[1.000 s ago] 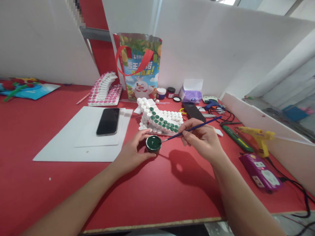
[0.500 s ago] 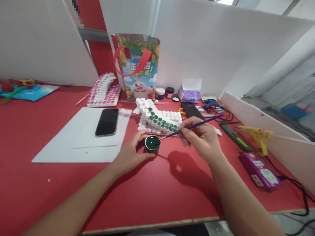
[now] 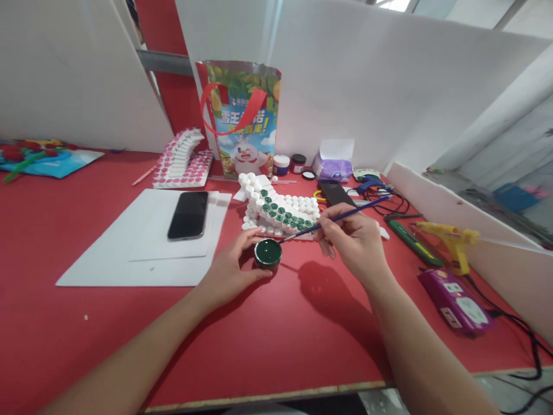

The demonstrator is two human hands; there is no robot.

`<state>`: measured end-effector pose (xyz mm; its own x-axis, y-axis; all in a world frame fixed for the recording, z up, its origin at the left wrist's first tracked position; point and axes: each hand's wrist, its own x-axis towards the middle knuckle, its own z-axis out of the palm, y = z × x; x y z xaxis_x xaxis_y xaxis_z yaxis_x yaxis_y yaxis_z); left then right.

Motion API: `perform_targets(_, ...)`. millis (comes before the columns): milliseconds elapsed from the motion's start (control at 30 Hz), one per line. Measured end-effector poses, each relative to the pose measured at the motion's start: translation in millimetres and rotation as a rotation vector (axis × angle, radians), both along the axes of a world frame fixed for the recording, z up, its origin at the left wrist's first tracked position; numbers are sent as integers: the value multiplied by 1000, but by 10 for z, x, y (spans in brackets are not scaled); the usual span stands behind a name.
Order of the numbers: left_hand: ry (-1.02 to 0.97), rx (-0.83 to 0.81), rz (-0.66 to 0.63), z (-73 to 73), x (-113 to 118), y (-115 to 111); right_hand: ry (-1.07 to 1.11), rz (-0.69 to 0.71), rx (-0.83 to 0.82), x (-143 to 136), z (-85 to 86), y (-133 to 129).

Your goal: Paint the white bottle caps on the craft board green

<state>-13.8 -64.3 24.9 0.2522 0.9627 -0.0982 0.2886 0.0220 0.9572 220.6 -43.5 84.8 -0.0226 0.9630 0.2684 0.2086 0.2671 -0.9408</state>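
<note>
My left hand (image 3: 235, 262) is closed around the side of a small paint jar (image 3: 268, 253), which stands uncapped on the red table and holds dark green paint. Between the thumb and fingers of my right hand (image 3: 348, 236) is a thin blue paintbrush (image 3: 341, 217), slanting down to the left. Its tip is at the jar's right rim; whether it touches the rim I cannot tell. Just behind the jar is a white model (image 3: 280, 207) built of small round pieces and a stepped ramp. Some of its round pieces are painted green, the others white.
A phone (image 3: 188, 215) lies on white boards (image 3: 108, 253) to the left. Behind stand a pink-and-white model (image 3: 184, 158), a printed bag (image 3: 246, 121), paint jars (image 3: 281, 165) and purple tissues (image 3: 333, 168). Rightward are a green cutter (image 3: 413, 242), yellow glue gun (image 3: 453, 236) and purple power strip (image 3: 453, 301).
The brush tip has shifted slightly at the jar's right rim, and my right hand has moved a little. My left hand and the jar stay in place.
</note>
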Motion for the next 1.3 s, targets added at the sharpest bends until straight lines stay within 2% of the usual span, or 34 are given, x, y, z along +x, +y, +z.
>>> perform_targets(200, 5, 3, -6, 4, 5, 1, 13, 37, 21, 31, -4, -22)
perform_targets(567, 17, 15, -2, -13, -9, 5, -135, 162, 24, 104, 130, -36)
perform_targets(667, 23, 12, 1, -7, -10, 3, -99, 159, 31, 165, 101, -31)
perform_targets(800, 6, 12, -9, 10, 13, 3, 64, 128, 14, 163, 89, 21)
perform_targets(867, 10, 14, -12, 12, 32, 13, 144, 88, 7, 109, 161, 87)
perform_targets(1033, 12, 19, -26, 18, 69, 55, 199, 16, 39, -51, 510, 305)
perform_targets(1100, 9, 18, -36, 31, 78, 71, 242, -4, 62, -92, 574, 371)
perform_targets(1200, 0, 3, -31, 42, 93, 98, 311, -41, 98, -138, 477, 424)
perform_targets(1300, -31, -24, -29, 15, 111, 137, 346, -96, 132, -181, 239, 440)
